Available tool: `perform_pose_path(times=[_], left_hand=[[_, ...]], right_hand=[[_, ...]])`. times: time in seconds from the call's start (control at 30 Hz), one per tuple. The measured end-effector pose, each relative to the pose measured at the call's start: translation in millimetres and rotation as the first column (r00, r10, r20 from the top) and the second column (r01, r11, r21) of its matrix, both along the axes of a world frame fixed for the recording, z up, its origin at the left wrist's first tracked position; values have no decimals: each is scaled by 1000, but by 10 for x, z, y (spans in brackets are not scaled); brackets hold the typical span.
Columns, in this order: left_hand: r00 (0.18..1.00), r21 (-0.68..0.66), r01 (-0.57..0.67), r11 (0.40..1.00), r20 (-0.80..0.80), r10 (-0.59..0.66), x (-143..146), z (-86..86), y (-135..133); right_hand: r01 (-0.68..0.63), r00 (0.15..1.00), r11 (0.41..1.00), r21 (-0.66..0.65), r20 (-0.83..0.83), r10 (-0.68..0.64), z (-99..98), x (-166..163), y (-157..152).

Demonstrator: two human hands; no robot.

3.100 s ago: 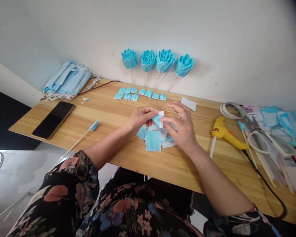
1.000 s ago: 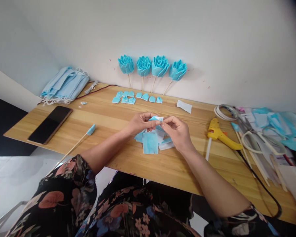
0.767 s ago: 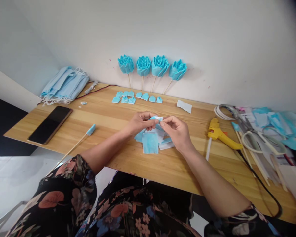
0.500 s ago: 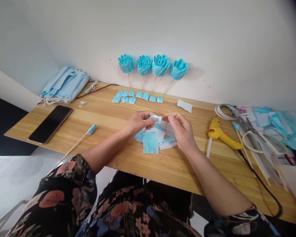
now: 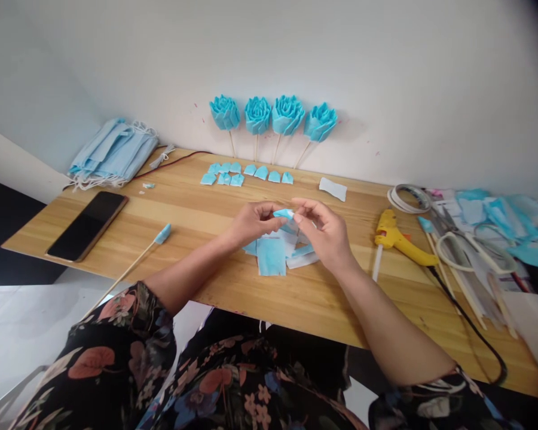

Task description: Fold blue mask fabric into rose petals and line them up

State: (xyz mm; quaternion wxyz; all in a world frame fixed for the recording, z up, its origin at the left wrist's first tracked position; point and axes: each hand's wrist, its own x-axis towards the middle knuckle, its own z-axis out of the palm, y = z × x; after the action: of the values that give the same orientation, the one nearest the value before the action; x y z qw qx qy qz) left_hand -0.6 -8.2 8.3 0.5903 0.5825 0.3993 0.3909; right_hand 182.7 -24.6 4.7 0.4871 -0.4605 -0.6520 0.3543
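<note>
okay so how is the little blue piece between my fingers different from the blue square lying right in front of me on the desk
The folded blue piece is pinched above the desk by the left hand and right hand; the blue square lies loose on the wooden desk, untouched. The folded piece is small and creased to a narrow shape; the square is larger and flat. Both appear to be the same light blue material.

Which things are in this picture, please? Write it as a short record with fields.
surface: wooden table
left hand: pinches small blue piece
right hand: pinches the same piece
below hands: pile of cut blue and white squares
back wall: four blue flowers on sticks
before flowers: row of folded petals
left side: phone, stack of face masks
right side: yellow glue gun
</note>
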Motion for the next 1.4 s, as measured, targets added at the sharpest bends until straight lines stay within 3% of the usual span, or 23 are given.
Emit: perform_pose_path(times=[0.2,0.47,0.6,0.9,1.13,1.4], left_hand=[[999,-8,-26,1000,23,27,-5,5,7],[990,-23,-117,993,73,118,-10,-13,32],[995,-44,-85,995,48,87,-1,17,16],[998,-9,-61,998,-2,61,-13,12,17],[996,-47,-30,998,76,34,-14,-19,30],[1000,-11,11,1000,-3,-11,-3,15,23]], right_hand=[[-31,984,992,-122,-178,9,0,-15,6],[-46,982,976,-214,-190,5,-33,-18,9],[-26,981,980,-199,-194,-14,-12,-1,12],[-87,994,980,-180,-79,74,-36,-20,5],[-126,992,980,-156,-38,122,-58,-14,3],[-40,996,991,-128,-81,29,-73,-20,13]])
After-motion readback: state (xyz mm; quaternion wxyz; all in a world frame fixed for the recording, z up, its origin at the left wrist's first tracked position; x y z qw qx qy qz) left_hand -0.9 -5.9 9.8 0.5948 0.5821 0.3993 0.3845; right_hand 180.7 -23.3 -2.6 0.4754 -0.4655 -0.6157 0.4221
